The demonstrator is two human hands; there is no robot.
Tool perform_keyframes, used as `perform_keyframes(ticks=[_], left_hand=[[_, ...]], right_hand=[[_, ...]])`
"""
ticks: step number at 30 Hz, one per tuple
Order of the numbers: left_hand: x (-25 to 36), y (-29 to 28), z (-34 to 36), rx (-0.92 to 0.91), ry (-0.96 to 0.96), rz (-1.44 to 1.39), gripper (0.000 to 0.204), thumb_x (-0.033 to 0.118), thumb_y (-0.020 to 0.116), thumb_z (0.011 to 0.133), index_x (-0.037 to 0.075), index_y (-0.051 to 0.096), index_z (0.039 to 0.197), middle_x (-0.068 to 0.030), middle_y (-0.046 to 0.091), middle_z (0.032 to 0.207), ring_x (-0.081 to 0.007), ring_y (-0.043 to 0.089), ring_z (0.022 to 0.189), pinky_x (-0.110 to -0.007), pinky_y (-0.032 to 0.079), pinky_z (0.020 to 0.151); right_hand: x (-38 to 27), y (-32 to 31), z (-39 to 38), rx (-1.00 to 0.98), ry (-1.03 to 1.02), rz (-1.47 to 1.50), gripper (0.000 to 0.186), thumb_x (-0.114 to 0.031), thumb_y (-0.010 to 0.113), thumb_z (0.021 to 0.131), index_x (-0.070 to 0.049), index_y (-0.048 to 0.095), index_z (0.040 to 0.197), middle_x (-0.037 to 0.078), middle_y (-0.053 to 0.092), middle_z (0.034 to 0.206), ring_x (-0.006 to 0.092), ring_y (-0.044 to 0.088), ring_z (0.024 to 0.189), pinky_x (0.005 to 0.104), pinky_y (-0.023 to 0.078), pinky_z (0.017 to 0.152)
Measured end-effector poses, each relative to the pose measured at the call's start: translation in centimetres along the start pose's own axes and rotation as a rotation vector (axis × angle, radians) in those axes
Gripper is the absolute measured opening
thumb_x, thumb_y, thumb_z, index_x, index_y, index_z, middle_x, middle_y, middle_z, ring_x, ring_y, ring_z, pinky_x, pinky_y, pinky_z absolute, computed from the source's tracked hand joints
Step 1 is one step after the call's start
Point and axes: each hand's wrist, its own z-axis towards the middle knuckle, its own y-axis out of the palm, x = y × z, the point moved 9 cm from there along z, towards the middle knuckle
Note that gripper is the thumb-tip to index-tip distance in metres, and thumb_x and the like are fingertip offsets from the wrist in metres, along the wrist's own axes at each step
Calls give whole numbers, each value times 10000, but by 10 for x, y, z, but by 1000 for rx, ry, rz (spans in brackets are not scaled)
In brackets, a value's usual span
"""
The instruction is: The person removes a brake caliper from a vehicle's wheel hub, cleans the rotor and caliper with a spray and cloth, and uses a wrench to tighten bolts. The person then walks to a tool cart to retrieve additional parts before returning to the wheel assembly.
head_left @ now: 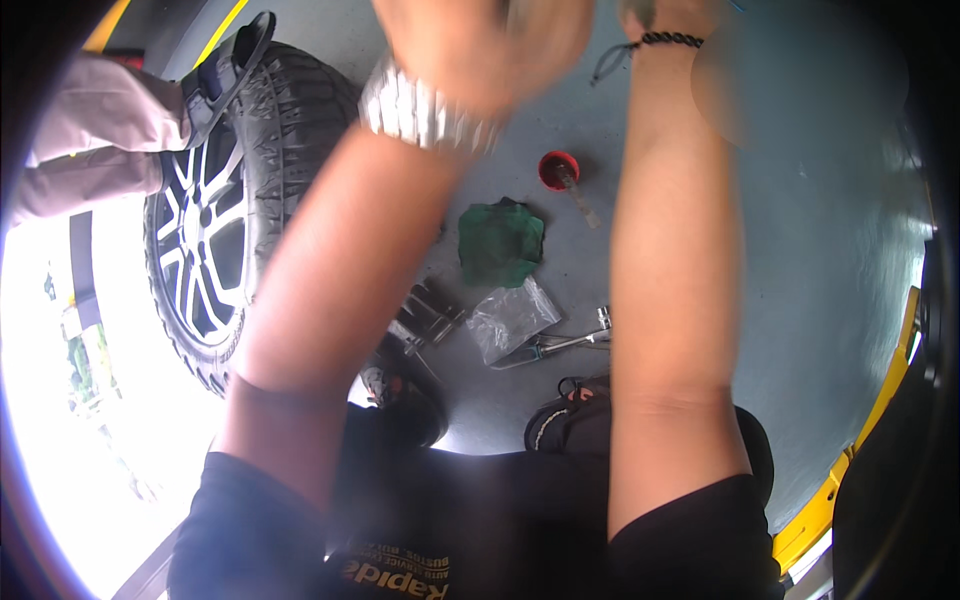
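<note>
Both my arms reach up to the top edge of the picture. My left hand [480,45], with a silver band on the wrist, is smeared by motion and cut off, so its fingers are unclear. My right hand [665,18], above a dark braided bracelet, is mostly out of the picture; what either hand holds is hidden. Below them on the grey floor [800,250] are a red cup [553,163] with a brush in it, a green cloth [497,243], a clear plastic bag [505,315] and a metal ratchet-like tool [570,340].
A large tyre on an alloy wheel [290,130] stands at the left, beside another person's legs [105,110] in light trousers. More metal tools [430,315] lie near my shoes [570,400]. A yellow metal structure [820,500] borders the lower right.
</note>
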Motion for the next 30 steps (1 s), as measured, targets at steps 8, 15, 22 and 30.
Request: perform_keyframes(ticks=[8, 15, 22, 30], left_hand=[[65, -102, -351, -1347, -854, 256, 389, 288, 663, 914, 64, 608, 1227, -203, 560, 1254, -401, 646, 998, -449, 542, 908], [69, -121, -400, -1246, -1410, 127, 575, 253, 659, 921, 102, 469, 1442, -253, 433, 1449, -409, 498, 1300, -450, 414, 1104], [3, -106, -344, -436, -1840, -297, 827, 150, 692, 902, -4, 220, 1563, -159, 660, 1172, -264, 661, 1006, -336, 509, 948], [-53, -87, -174, -396, -1197, -341, 801, 627, 193, 1045, 13, 430, 1501, -176, 290, 1588, -328, 253, 1496, -450, 260, 1200]], right_hand=[[8, -32, -97, -296, -701, -507, 257, -232, 627, 990, -35, 483, 1072, 56, 590, 818, 115, 548, 651, 261, 457, 600], [224, -181, -204, -332, 455, -1332, 432, -335, 631, 923, 46, 570, 1116, 286, 676, 1098, 451, 646, 1064, 493, 519, 916], [234, -127, -220, -318, 429, -639, 475, -395, 606, 978, 43, 608, 1162, 209, 680, 1145, 320, 659, 1018, 404, 489, 917], [144, 21, -196, -538, 652, 267, 640, -552, 339, 1063, -71, 429, 1476, 116, 487, 1471, 266, 458, 1369, 429, 348, 1166]])
